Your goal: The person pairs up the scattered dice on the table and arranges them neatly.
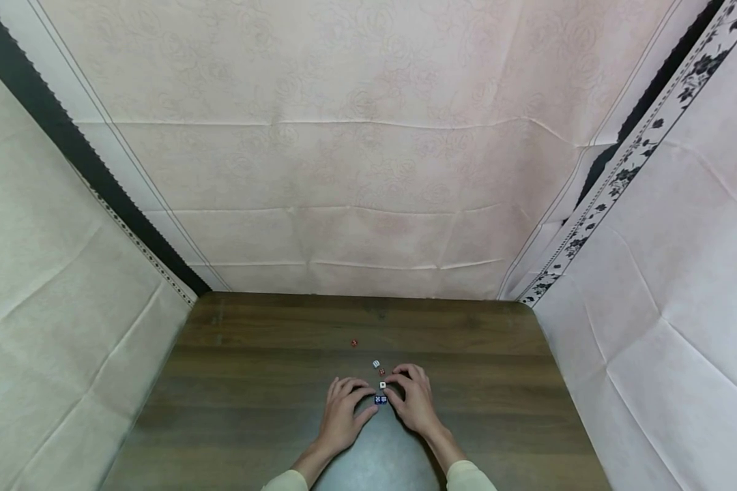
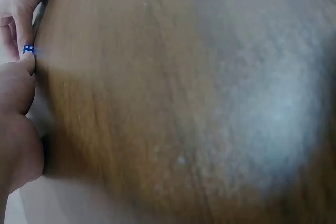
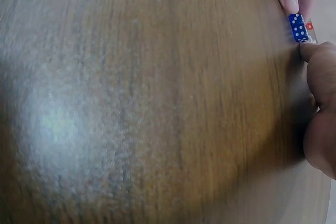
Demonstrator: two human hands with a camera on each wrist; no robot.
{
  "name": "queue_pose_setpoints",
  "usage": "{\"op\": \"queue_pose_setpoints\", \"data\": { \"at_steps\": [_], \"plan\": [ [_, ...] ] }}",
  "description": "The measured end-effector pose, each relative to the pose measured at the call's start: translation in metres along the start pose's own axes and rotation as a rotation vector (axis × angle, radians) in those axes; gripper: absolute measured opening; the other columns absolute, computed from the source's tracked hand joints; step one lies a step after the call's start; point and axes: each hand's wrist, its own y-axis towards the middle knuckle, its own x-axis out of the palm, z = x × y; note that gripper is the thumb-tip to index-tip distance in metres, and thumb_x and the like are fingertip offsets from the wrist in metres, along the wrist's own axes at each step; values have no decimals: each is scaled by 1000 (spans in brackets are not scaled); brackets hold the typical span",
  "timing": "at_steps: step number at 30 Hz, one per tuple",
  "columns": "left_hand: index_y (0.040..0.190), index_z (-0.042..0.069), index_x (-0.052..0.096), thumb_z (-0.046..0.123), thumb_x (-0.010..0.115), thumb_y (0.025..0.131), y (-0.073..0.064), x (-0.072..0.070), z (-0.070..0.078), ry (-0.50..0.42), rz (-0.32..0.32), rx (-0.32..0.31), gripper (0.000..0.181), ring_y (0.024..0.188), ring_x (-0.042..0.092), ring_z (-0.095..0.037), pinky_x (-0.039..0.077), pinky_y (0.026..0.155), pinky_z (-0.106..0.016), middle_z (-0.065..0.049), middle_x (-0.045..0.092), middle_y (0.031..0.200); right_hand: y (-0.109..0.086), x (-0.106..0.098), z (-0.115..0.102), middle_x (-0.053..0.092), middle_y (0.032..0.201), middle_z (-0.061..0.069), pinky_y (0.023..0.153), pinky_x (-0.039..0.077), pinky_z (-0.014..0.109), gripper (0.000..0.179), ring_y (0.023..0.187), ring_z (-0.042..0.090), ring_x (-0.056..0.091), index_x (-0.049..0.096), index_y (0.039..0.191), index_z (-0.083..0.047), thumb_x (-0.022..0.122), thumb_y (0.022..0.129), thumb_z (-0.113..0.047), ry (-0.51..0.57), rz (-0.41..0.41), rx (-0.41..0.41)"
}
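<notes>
Two blue dice (image 1: 381, 400) with white pips sit side by side on the wooden table, between the two hands. My left hand (image 1: 342, 414) comes from the left, its thumb tip right at the left end of the pair. From the other side, my right hand (image 1: 414, 397) brings its thumb close to the right end. In the right wrist view the blue dice (image 3: 298, 27) form one short row with a thumb at each end. A white die (image 1: 383, 385) lies just beyond them, between the index fingertips. Left fingers partly hide the blue die (image 2: 28, 49) in the left wrist view.
Farther up the table (image 1: 252, 382) lie a red die (image 1: 382, 372), another white die (image 1: 377, 364) and a lone red die (image 1: 354, 343) toward the back. Pale patterned cloth (image 1: 356, 170) hangs behind the back edge, with more cloth along both sides.
</notes>
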Motion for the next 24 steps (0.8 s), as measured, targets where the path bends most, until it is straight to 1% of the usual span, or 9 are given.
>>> {"op": "queue_pose_setpoints", "data": {
  "at_steps": [4,7,8,10,13,15,16,19,24],
  "plan": [
    [124,12,84,22,94,92,1,-6,1,-76,-27,-32,34,131,67,-36,32,125,-83,-4,78,125,0,0,0,73,128,12,110,45,61,17,130,36,61,86,111,-13,92,95,-12,-2,1,-1],
    [126,9,83,17,92,95,2,-10,2,-136,-41,-70,33,131,69,-37,32,126,-83,-6,78,126,0,-1,-1,73,128,12,110,45,60,17,130,36,61,86,111,-13,92,94,-12,-2,3,-2],
    [126,9,83,16,91,95,2,-10,2,-143,-34,-76,32,129,69,-35,33,126,-82,-6,78,125,0,0,-1,73,128,12,110,45,60,17,130,36,61,86,111,-13,92,94,-12,-1,5,-3],
    [124,9,84,13,90,96,4,-11,1,-157,-3,-80,28,126,71,-33,41,124,-74,-6,79,124,0,0,0,73,128,12,110,45,59,17,130,36,62,86,111,-13,92,94,-12,-1,8,-6],
    [120,8,85,10,89,96,8,-12,-3,-152,68,-69,24,123,71,-30,51,114,-62,-4,80,122,0,0,0,73,127,13,109,45,59,18,129,35,62,86,110,-12,92,93,-12,-1,16,-11],
    [117,8,86,8,89,97,12,-13,-5,-140,113,-58,21,121,71,-30,53,106,-57,-4,80,120,-1,1,1,73,127,12,109,45,58,18,129,34,62,86,110,-12,93,93,-12,-5,20,-12],
    [117,8,86,8,89,97,14,-13,-6,-135,127,-55,20,120,71,-31,53,106,-57,-4,80,120,-1,1,1,73,127,12,108,45,58,18,128,34,62,87,110,-13,93,93,-12,-5,21,-13],
    [117,7,86,7,87,98,23,-16,-7,-121,140,-52,19,118,71,-31,53,104,-59,-6,81,120,-2,1,1,74,127,12,108,45,56,18,128,34,62,87,110,-13,93,93,-12,-9,27,-16],
    [121,6,85,8,85,100,38,-18,-9,-126,113,-64,21,118,71,-30,54,104,-60,-7,80,122,-1,1,1,74,127,12,108,45,57,18,128,34,62,86,109,-14,93,92,-13,-11,30,-27]
  ]
}}
